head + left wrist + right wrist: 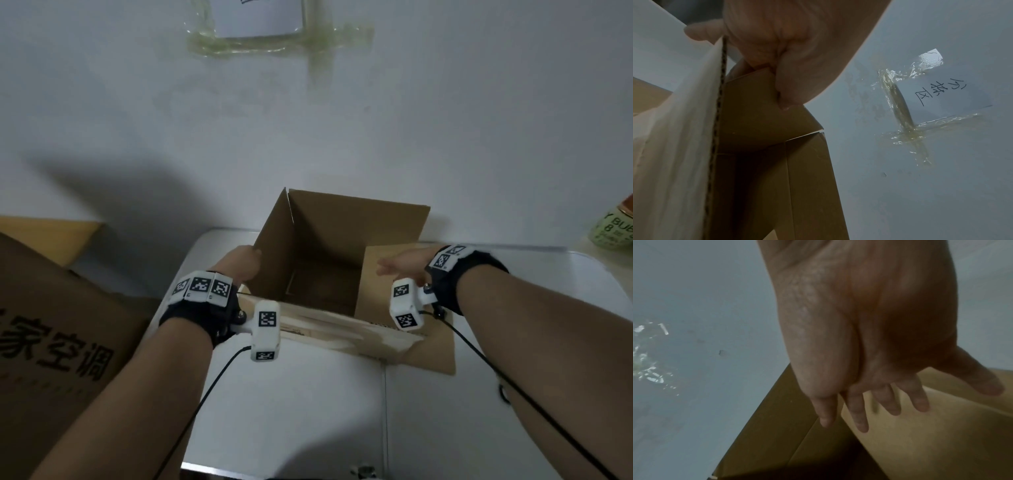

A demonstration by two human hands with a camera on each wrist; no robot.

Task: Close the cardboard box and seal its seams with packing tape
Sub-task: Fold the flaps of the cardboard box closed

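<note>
White bench (308, 394) under dim light, set against a pale wall (445, 120). Taped to that wall, a paper note (945, 94) with handwritten characters, held by yellowed strips of clear tape (906, 129). At far left, a large brown carton (61, 342) printed with black characters; at far right, on a pale surface, a green-labelled container (615, 229), partly cut off by the frame edge.

Open cardboard box (329, 267) standing on the bench between both forearms, close to the wall. Far flap upright, left flap (274, 240) raised nearly vertical, right flap (387, 274) tilted inward over the opening, near flap folded outward toward the person with old tape residue along it. Interior dark, contents not discernible.

Left hand (241, 262) at the left flap's outer edge: seen from the left wrist view, fingers (783, 84) curled over the flap's top edge, pinching the cardboard, thumb on the other face. Right hand (402, 265) spread above the right flap, fingers (859, 415) straight and splayed, thumb out to the side, holding nothing; contact with the flap not certain, fingertips at most brushing it. Black wrist straps with white marker blocks on both wrists, thin black cables trailing back.
</note>
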